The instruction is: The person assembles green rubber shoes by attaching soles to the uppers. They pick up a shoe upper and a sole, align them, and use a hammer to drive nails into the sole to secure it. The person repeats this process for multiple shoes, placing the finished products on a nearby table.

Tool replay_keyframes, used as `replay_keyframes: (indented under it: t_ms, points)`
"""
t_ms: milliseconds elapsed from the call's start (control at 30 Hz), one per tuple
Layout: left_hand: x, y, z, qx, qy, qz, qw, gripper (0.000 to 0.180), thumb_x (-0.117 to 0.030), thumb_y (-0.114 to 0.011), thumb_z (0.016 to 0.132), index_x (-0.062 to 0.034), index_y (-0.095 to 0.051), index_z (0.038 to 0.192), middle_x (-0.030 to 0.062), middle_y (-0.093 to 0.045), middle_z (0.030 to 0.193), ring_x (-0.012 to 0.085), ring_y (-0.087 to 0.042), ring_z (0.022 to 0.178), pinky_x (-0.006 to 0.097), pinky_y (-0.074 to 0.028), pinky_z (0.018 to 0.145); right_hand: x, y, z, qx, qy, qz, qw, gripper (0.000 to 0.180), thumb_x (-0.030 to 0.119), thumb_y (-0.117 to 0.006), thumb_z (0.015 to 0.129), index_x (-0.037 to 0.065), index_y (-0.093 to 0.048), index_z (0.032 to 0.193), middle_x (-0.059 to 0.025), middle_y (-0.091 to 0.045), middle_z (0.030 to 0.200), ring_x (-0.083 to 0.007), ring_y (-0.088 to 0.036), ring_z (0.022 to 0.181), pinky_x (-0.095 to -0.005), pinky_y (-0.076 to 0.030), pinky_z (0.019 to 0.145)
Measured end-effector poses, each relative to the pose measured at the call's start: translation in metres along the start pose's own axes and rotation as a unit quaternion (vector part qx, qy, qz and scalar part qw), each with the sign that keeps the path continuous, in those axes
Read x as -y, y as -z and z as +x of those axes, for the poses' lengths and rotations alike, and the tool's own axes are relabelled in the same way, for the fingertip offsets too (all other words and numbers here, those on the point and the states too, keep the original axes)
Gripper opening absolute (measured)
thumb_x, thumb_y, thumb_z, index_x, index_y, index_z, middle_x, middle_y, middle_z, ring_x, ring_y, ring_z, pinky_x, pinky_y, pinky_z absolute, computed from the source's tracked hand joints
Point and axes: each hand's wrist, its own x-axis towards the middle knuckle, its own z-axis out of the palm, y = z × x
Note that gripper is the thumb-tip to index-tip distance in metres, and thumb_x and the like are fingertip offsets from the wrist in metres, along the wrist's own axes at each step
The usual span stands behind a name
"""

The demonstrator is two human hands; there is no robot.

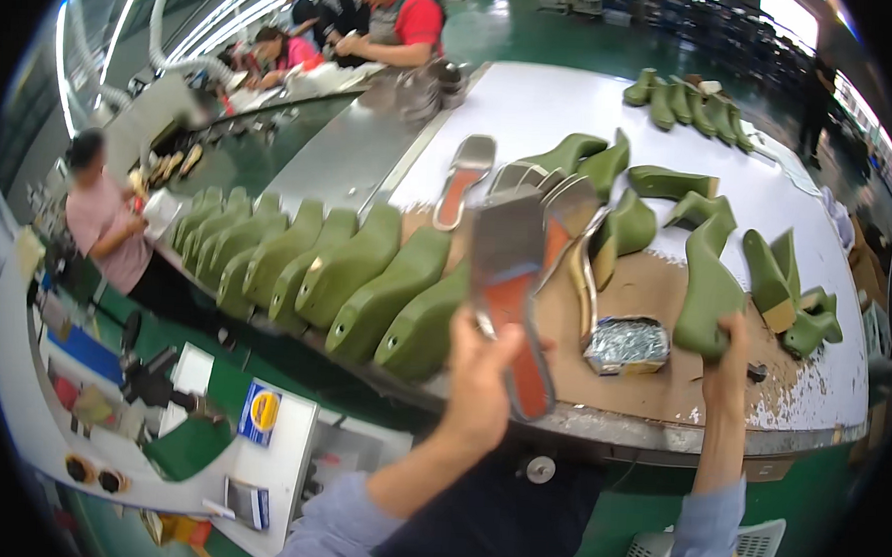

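Observation:
My left hand (478, 389) grips a shoe insole (523, 337), reddish-brown along its length with a dark, broad end pointing up. It is slightly blurred and held above the table's front edge. My right hand (730, 346) is closed round one end of a green shoe last (707, 280), which tilts up and away over the brown board. Between the hands sits a small foil-lined box (627, 346). Behind it lie several stacked insoles (574, 206), and a single insole (460, 185) rests farther left. Green lasts (367, 260) stand in a row along the table's left side.
Loose green lasts (769, 283) lie at the right, and another group (687, 105) stands at the far end of the white tabletop (573, 95). A metal counter (322, 144) adjoins at left. A white machine (278, 470) is lower left, a white basket (758, 551) lower right. People work beyond.

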Motion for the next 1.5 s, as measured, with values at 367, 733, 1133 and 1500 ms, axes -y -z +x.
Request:
replay_keyframes:
  t_ms: [367, 733, 1133, 1500]
  points:
    - [0.011, -0.031, -0.039, 0.123, 0.229, -0.204, 0.944, 0.063, -0.062, -0.053, 0.097, -0.0039, -0.059, 0.120, 0.0113, -0.065, 0.103, 0.0184, -0.066, 0.081, 0.035, -0.058, 0.074, 0.005, -0.081, -0.216, 0.282, -0.075, 0.046, 0.955, 0.091, 0.048, -0.077, 0.087, -0.004, -0.036, 0.149, -0.0156, -0.057, 0.136, -0.0225, -0.056, 0.126, -0.0373, -0.043, 0.107]
    - [-0.015, 0.064, -0.039, 0.047, -0.098, -0.047, 0.993, 0.056, -0.019, -0.060, 0.101, -0.0001, -0.040, 0.150, 0.0236, -0.062, 0.128, 0.0355, -0.063, 0.120, 0.043, -0.056, 0.097, -0.026, -0.055, -0.210, 0.271, 0.366, -0.383, 0.803, 0.083, 0.003, -0.090, 0.067, 0.002, -0.041, 0.134, -0.0231, -0.058, 0.116, -0.0429, -0.061, 0.101, -0.0474, -0.050, 0.085]
    - [0.025, -0.005, 0.038, 0.363, -0.264, 0.568, 0.690, 0.028, -0.004, -0.063, 0.090, -0.0032, -0.071, 0.116, 0.0195, -0.070, 0.103, 0.0380, -0.067, 0.099, 0.047, -0.053, 0.086, -0.030, -0.072, -0.220, 0.283, 0.324, -0.471, 0.770, 0.066, 0.009, -0.084, 0.074, 0.002, -0.049, 0.129, -0.0225, -0.057, 0.118, -0.0406, -0.061, 0.098, -0.0477, -0.050, 0.082]
    - [0.109, -0.066, 0.108, 0.347, -0.179, 0.707, 0.590, 0.013, -0.021, -0.076, 0.079, -0.0127, -0.080, 0.088, 0.0128, -0.075, 0.084, 0.0333, -0.073, 0.080, 0.043, -0.057, 0.076, -0.035, -0.071, -0.226, 0.252, 0.331, -0.461, 0.784, 0.070, 0.004, -0.085, 0.069, 0.002, -0.047, 0.128, -0.0225, -0.055, 0.115, -0.0410, -0.061, 0.097, -0.0481, -0.052, 0.080]
